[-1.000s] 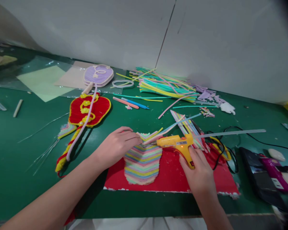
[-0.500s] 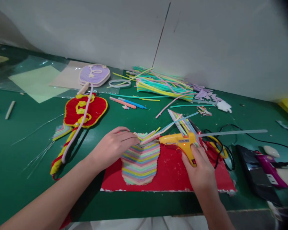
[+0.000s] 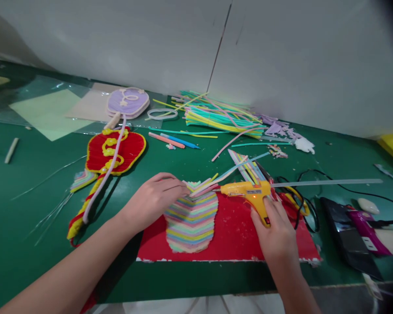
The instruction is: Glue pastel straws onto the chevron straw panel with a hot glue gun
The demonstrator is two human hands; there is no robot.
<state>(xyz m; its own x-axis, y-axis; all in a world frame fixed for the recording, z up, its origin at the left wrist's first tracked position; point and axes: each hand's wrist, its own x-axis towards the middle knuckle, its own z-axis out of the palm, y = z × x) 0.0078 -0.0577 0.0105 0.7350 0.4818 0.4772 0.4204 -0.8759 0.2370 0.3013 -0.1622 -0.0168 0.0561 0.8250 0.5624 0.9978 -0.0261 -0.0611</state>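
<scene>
My right hand (image 3: 277, 226) is wrapped round the grip of a yellow hot glue gun (image 3: 249, 192). A long translucent glue stick (image 3: 327, 182) sticks out of its back. The gun's nozzle points left, just right of a fan-shaped panel of pastel striped pipe cleaners (image 3: 191, 222). At the panel's upper left edge my left hand (image 3: 160, 196) is closed, its fingertips pressed together on a pipe cleaner (image 3: 205, 189) whose loose end slants up to the right. The fingertips partly hide that strip's near end. Beneath the panel lies a red sheet (image 3: 239, 235).
Behind are a pile of coloured pipe cleaners (image 3: 222, 120) and two pens (image 3: 180, 140). To the left lie a red and yellow fan (image 3: 100, 152) and a lilac fan (image 3: 127, 102). On the right are scissors (image 3: 296, 203), black cable (image 3: 314, 218) and a dark device (image 3: 340, 235).
My right hand has drawn the glue gun slightly to the right, so its nozzle sits farther from my left fingertips. My left hand stays in place on the pipe cleaner.
</scene>
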